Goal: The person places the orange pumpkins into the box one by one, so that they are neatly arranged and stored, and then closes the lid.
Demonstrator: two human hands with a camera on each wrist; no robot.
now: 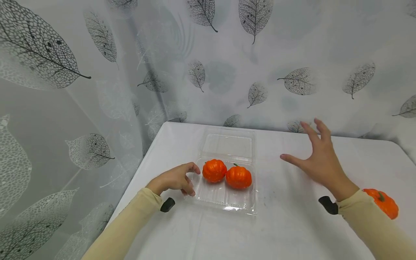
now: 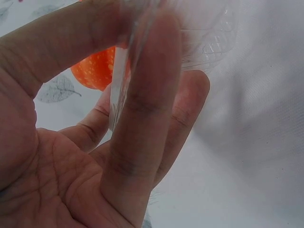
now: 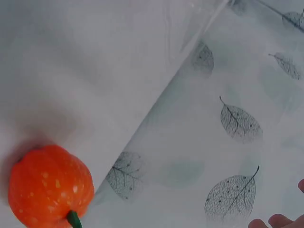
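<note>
Box [image 1: 208,196] on table [image 1: 286,224], lid [image 1: 229,144] folded back; left pumpkin [image 1: 214,170] and right pumpkin [image 1: 238,177] inside, side by side. Left hand [image 1: 177,178]: fingers bent, gripping the box's left wall. Right hand [image 1: 320,160]: spread wide, nothing held, raised right of the box. Third pumpkin [image 1: 383,203] on table beside the right sleeve [image 1: 367,216].

Risks (judged): thin wall could buckle if the left grip tightens; a pull on that side might tilt the box and set the round pumpkins rolling. Third pumpkin could be nudged by the forearm.

Views: left wrist shows fingers on both faces of the plastic, unclear from head. Right wrist shows the third pumpkin nearly whole, where head has the sleeve covering part. Open lid readable from head only
</note>
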